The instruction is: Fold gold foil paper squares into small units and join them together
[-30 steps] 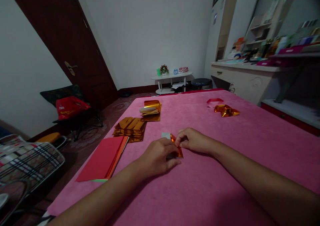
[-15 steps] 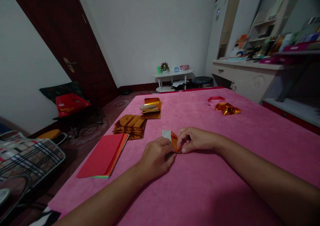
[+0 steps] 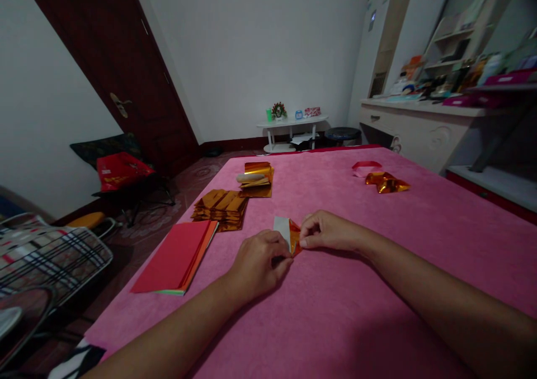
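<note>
A small sheet of gold foil paper [image 3: 295, 237] with a pale grey-white back lies partly folded on the pink cloth. My left hand [image 3: 264, 256] holds its near left part, thumb and fingers closed at the lower edge. With thumb and fingertips pinched, my right hand [image 3: 325, 231] grips the gold right edge. Some of the paper is hidden under the fingers. To the left are a stack of folded gold paper [image 3: 222, 208] and a pile of red and orange paper [image 3: 178, 256].
Flat gold sheets [image 3: 257, 192] lie farther back, with a pale oblong object [image 3: 250, 177] on them. A folded gold foil piece [image 3: 386, 183] and a pink-red paper piece [image 3: 366, 170] sit at the far right. The pink-covered table [image 3: 377, 312] has its left edge beside a wire basket [image 3: 62, 256].
My right hand has shifted slightly up and right along the foil paper, its fingers now closer together. More of the gold and grey faces shows. The view has turned a little left.
</note>
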A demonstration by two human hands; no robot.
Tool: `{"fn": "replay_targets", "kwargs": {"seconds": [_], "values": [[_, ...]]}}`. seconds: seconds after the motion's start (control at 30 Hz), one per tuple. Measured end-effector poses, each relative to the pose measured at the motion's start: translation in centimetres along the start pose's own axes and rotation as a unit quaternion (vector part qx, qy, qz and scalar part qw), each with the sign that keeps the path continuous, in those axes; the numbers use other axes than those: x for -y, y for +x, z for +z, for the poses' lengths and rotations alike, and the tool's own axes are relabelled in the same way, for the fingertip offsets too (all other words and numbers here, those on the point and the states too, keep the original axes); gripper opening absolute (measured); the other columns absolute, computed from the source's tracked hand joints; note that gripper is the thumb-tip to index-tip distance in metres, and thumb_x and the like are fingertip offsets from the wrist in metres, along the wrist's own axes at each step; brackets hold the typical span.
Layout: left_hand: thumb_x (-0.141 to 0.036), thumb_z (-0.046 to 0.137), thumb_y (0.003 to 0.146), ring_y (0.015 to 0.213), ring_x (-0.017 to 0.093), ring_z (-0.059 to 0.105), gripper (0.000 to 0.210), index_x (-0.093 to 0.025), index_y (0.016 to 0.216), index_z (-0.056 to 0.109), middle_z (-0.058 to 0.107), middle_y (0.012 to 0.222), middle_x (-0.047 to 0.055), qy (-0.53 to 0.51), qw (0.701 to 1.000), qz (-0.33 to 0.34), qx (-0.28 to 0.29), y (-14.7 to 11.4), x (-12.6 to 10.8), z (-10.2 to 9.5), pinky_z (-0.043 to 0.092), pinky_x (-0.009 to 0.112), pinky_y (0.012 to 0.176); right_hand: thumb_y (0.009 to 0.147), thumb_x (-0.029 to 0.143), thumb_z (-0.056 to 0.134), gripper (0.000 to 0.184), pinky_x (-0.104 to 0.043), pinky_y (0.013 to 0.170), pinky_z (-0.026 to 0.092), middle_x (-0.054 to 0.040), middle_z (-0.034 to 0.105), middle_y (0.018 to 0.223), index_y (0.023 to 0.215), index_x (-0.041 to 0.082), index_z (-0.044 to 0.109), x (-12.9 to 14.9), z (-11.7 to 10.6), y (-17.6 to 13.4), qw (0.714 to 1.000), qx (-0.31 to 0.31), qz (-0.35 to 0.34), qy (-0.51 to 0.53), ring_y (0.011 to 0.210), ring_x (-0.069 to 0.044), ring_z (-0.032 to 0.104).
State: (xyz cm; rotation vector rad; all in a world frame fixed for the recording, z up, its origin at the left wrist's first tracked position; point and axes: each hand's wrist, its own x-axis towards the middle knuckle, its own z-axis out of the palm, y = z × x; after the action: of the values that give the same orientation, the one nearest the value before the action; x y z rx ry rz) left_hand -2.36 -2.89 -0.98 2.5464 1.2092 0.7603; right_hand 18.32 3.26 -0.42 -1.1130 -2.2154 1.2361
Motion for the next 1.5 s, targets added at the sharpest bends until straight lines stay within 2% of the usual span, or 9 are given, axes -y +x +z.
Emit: {"fn": "replay_targets", "kwargs": {"seconds": [0.27, 0.67, 0.83, 1.1, 1.23, 1.37, 1.5], "values": [[-0.018, 0.057, 0.076, 0.078, 0.017, 0.058, 0.012, -0.018, 0.079, 0.069, 0.065, 0.081, 0.006, 0.013, 0.999, 0.041, 0.006, -0.2, 0.0, -0.2, 0.045, 0.027, 0.069, 0.066, 0.025, 0.064, 0.008, -0.023, 0.056, 0.037, -0.0003, 0.067, 0.066, 0.066, 0.02, 0.071, -0.3, 1.2, 0.2, 0.99, -0.096, 0.029, -0.101, 0.061, -0.013, 0.056], [-0.019, 0.055, 0.08, 0.077, 0.015, 0.058, 0.015, -0.018, 0.078, 0.07, 0.065, 0.083, 0.005, 0.022, 0.997, 0.07, 0.022, -0.3, 0.0, -0.6, 0.044, 0.026, 0.068, 0.067, 0.022, 0.059, 0.009, -0.024, 0.052, 0.031, 0.001, 0.067, 0.073, 0.062, 0.023, 0.067, 0.9, 2.1, -0.1, 0.96, -0.151, 0.023, -0.235, 0.061, -0.012, 0.055], [-0.021, 0.052, 0.083, 0.082, 0.016, 0.057, 0.018, -0.018, 0.079, 0.069, 0.064, 0.092, 0.005, 0.062, 0.992, 0.103, 0.024, -0.3, -0.3, -0.8, 0.043, 0.027, 0.07, 0.067, 0.02, 0.056, 0.012, -0.024, 0.052, 0.031, 0.0005, 0.067, 0.073, 0.061, 0.023, 0.066, 1.2, 2.2, -0.2, 0.954, -0.156, 0.015, -0.257, 0.061, -0.012, 0.055], [-0.018, 0.048, 0.086, 0.078, 0.016, 0.058, 0.02, -0.017, 0.079, 0.066, 0.065, 0.076, 0.007, 0.074, 0.986, 0.149, 0.029, -0.5, -0.5, -0.8, 0.044, 0.028, 0.073, 0.065, 0.023, 0.059, 0.009, -0.024, 0.054, 0.033, 0.0015, 0.067, 0.073, 0.06, 0.023, 0.067, 1.4, 2.2, 0.0, 0.953, -0.153, 0.038, -0.259, 0.063, -0.012, 0.058], [-0.022, 0.051, 0.084, 0.077, 0.016, 0.058, 0.015, -0.016, 0.086, 0.065, 0.065, 0.079, 0.007, 0.021, 0.992, 0.126, 0.02, -0.7, -0.5, -0.6, 0.045, 0.029, 0.072, 0.065, 0.023, 0.059, 0.009, -0.023, 0.053, 0.033, 0.0033, 0.067, 0.073, 0.062, 0.024, 0.067, 1.3, 2.3, 0.1, 0.952, -0.156, 0.036, -0.262, 0.065, -0.012, 0.058], [-0.032, 0.054, 0.085, 0.081, 0.017, 0.058, 0.025, -0.015, 0.101, 0.064, 0.065, 0.085, 0.008, -0.017, 0.996, 0.085, 0.02, -0.5, -0.3, -0.3, 0.046, 0.03, 0.074, 0.065, 0.027, 0.06, 0.009, -0.022, 0.053, 0.033, 0.0042, 0.068, 0.073, 0.063, 0.025, 0.068, 1.3, 2.2, 0.1, 0.952, -0.151, 0.046, -0.262, 0.065, -0.012, 0.058], [-0.033, 0.05, 0.087, 0.085, 0.017, 0.057, 0.025, -0.016, 0.09, 0.068, 0.062, 0.088, 0.009, -0.019, 0.995, 0.082, 0.045, -0.3, -0.4, -0.2, 0.046, 0.029, 0.076, 0.065, 0.026, 0.059, 0.01, -0.022, 0.053, 0.033, 0.0037, 0.068, 0.072, 0.063, 0.025, 0.069, 1.5, 2.1, 0.1, 0.952, -0.145, 0.052, -0.264, 0.064, -0.012, 0.059]]}}
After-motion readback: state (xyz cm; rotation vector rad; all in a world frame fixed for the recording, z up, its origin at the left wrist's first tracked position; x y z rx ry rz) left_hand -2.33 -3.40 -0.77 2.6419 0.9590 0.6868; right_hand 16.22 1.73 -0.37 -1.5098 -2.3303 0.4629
